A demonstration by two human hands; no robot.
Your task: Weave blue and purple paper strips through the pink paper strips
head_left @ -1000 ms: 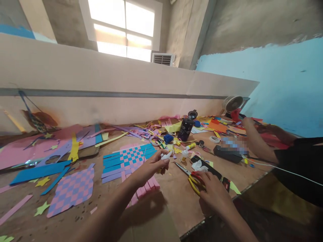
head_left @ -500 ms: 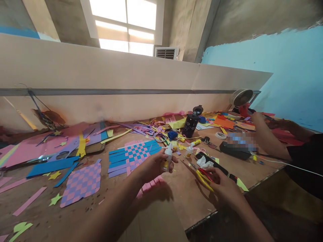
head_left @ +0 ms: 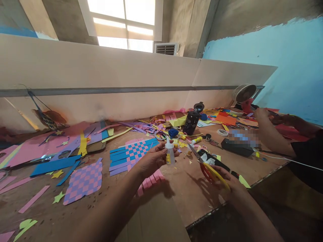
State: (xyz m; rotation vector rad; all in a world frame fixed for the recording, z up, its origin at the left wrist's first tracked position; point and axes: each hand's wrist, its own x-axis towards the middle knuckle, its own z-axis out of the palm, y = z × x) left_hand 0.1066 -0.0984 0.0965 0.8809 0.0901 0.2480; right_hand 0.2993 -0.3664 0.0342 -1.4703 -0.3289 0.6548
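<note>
My left hand (head_left: 157, 156) is closed around a small clear glue bottle (head_left: 170, 155) with a white pointed nozzle, held upright above the table. In my right hand (head_left: 224, 178) is a pair of scissors (head_left: 199, 156) with yellow and red handles, blades angled up and to the left toward the bottle. Just behind my left hand lies a half-woven paper mat (head_left: 137, 151) of blue, pink and purple strips. Farther left is a finished-looking pink and purple checkered paper piece (head_left: 84, 179). Crumpled white tissue (head_left: 208, 159) sits on a dark case (head_left: 217, 161) beyond the scissors.
A black tumbler (head_left: 191, 122) with its lid up stands at the back among paper scraps. A tape roll (head_left: 222, 132) and a black box (head_left: 237, 147) lie to the right. Another person's arm (head_left: 274, 137) works at far right. The table edge (head_left: 209, 212) runs near my right hand.
The scissors have turned in my right hand, and their blades now point up more steeply, closer to the bottle. My left hand has shifted slightly, the bottle still in it.
</note>
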